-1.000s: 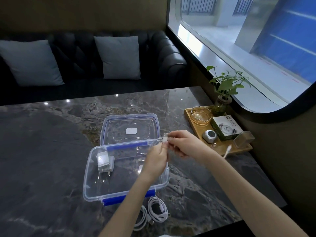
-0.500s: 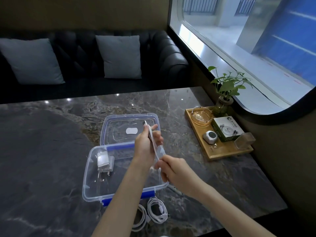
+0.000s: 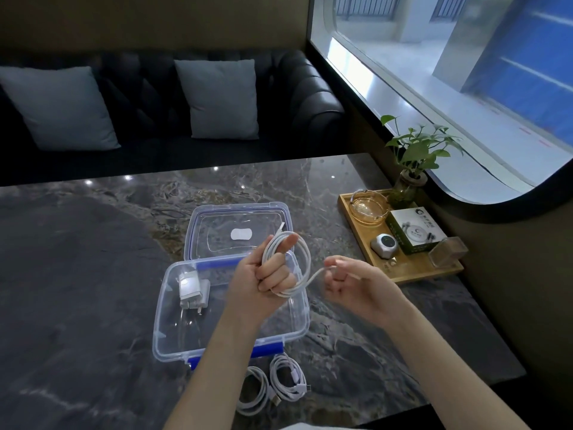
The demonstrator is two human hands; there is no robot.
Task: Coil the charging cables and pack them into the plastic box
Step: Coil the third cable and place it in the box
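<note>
Left hand [image 3: 263,274] is curled shut around a white cable [image 3: 302,259], with loops wound over its fingers and one plug end sticking up past the fingertips toward 12 o'clock. Right hand [image 3: 356,285], at 3 o'clock from it, is loosely cupped and pinches the free run of that same cable between thumb and forefinger, the strand stretched taut between the two hands. Both hover above the open plastic box [image 3: 173,346], which already contains a white charger plug [image 3: 192,288] at its 9 o'clock side; the clear lid [image 3: 198,218] lies flat behind it at 12 o'clock. Two finished coils [image 3: 273,386] sit on the marble table [image 3: 77,274] just beyond the box's near edge, at 6 o'clock.

To wind well, I would keep light, even tension from the right hand and lay each turn beside the last at the same width, so the coil does not spring apart when slipped off the fingers. The tail is best tucked through before lowering it into the bare half of the box.

On the wooden tray [image 3: 418,273] at 2 o'clock, a green-and-white carton [image 3: 417,231] carries print too small to read. A white sticker on the lid looks blank.
</note>
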